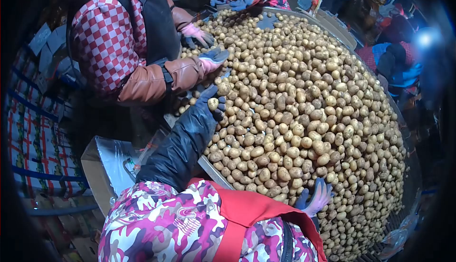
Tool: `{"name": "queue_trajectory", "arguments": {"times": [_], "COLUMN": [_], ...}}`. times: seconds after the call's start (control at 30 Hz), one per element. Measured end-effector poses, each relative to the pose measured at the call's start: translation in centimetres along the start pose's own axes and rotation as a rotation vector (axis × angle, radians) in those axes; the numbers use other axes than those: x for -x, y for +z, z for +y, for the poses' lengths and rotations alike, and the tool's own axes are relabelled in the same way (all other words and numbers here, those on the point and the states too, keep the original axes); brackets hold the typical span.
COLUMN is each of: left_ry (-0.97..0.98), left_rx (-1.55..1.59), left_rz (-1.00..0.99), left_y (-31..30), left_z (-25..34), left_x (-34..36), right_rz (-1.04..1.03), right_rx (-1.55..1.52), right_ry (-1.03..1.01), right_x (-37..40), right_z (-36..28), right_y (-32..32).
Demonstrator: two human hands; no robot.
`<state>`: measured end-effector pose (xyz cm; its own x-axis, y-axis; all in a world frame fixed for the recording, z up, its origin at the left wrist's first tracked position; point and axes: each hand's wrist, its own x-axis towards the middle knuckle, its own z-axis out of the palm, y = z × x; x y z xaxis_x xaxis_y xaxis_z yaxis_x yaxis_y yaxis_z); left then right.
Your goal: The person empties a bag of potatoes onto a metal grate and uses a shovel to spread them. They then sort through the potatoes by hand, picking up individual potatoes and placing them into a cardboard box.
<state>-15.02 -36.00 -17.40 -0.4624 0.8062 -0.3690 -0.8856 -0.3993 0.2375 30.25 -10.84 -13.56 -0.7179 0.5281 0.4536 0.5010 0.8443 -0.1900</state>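
Note:
My left hand (207, 98), in a dark glove below a black sleeve, is closed around a pale potato (213, 104) at the left edge of the pile. To the lower right, my right hand (317, 198), in a pink and grey-blue glove, lies against the heap of potatoes (294, 119). Its fingers are spread, and I see nothing gripped in them. The potatoes are small, round to oval and yellow-brown, some with dirt on the skin. They cover a wide table with a metal edge (216, 171).
Left of the table, a co-worker's gloved hands (213, 58) reach over the potatoes. Another's blue-gloved hands (244, 1) are at the far edge, near a potato. A third person (396, 55) bends at the right. An open cardboard box (95, 169) stands beside my left arm.

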Motion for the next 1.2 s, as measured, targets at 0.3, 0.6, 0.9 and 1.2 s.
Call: {"name": "queue_trajectory", "arguments": {"times": [0.3, 0.6, 0.9, 1.2], "left_ry": [0.163, 0.313, 0.352, 0.310], "left_rx": [-0.018, -0.101, -0.081, 0.175], "left_rz": [0.242, -0.029, -0.122, -0.109], "left_y": [3.5, 1.8, 0.7, 2.0], "left_z": [-2.7, -4.3, -5.2, -5.2], "left_x": [3.4, 5.7, 4.8, 4.9], "right_rz": [-0.002, -0.009, 0.005, 0.023], "right_rx": [0.006, -0.013, 0.018, 0.011], "right_ry": [-0.006, -0.011, -0.030, -0.041], "right_x": [0.0, -0.3, -0.1, 0.0], "right_z": [0.0, -0.3, 0.1, 0.4], "right_y": [0.0, -0.2, 0.1, 0.4]}}
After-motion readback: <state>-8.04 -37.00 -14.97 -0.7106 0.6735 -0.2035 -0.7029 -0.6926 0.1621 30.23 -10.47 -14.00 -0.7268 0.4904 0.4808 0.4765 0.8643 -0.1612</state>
